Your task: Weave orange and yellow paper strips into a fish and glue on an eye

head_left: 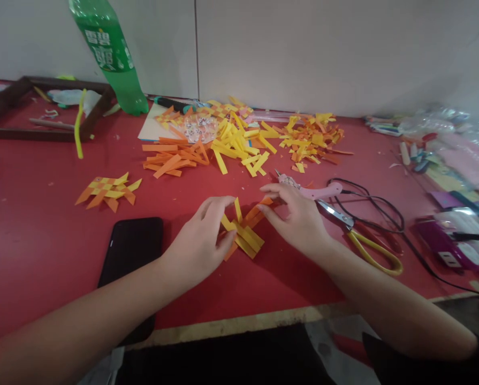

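Observation:
Between my two hands, just above the red table, is a piece of interlaced yellow and orange paper strips. My left hand pinches its left side between thumb and fingers. With thumb and forefinger, my right hand grips an orange strip at the upper right. A woven paper fish in the same two colours lies to the left. Beyond the hands are piles of orange strips and yellow strips.
A black phone lies under my left forearm. Right of my right hand are a pink glue gun with a black cord and yellow-handled scissors. A green bottle stands by the wall, near a brown frame. Paper scraps lie behind.

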A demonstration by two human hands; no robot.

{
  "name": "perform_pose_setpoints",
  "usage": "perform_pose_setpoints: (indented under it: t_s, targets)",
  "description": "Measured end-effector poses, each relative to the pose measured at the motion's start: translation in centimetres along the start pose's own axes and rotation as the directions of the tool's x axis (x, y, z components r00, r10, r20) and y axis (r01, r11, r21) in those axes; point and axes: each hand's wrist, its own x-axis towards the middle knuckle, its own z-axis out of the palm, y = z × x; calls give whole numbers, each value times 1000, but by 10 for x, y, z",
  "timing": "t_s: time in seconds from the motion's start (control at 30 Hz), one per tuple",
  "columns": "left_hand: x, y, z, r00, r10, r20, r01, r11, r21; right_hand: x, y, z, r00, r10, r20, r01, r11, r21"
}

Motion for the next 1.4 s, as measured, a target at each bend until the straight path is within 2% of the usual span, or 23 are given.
perform_pose_setpoints:
  t_s: [0.07,0.13,0.23,0.33,0.4,0.5,0.63,0.8,1.0,1.1,1.27,1.4]
  targets:
    - [-2,3,0,991,121,-50,-109,976,188,1,-1,1,995,-98,-35,94,992,-89]
    - [-4,4,0,973,220,-66,-175,895,410,1,-2,3,983,-177,-53,165,969,-184]
    - [-4,2,-1,953,302,0,-248,784,569,0,-5,4,968,-243,-59,219,939,-265]
    - [-2,-3,0,931,346,116,-352,767,537,-2,-8,6,976,-212,-49,200,963,-182]
    - [-1,-4,1,931,326,164,-363,776,515,-3,-8,8,990,-141,-32,137,986,-90]
    - [-1,-2,1,938,300,172,-345,781,521,-4,-8,12,997,-79,2,80,996,-30]
    - [-6,10,0,945,289,153,-325,779,536,-4,-8,13,993,-104,49,103,994,27]
    - [-12,21,-1,945,247,214,-326,752,572,-3,-10,13,983,-128,129,113,987,117]
    - [-9,12,-7,920,289,263,-388,755,529,-4,-8,18,978,-127,163,107,987,124]
    - [-7,5,-11,903,358,238,-430,726,537,-3,-8,18,976,-127,179,104,986,131]
    - [-7,-9,-9,840,493,224,-532,673,513,-2,-9,10,975,-149,162,135,986,97]
    - [-9,-14,-5,843,493,216,-531,701,476,0,-8,2,970,-191,148,191,981,13]
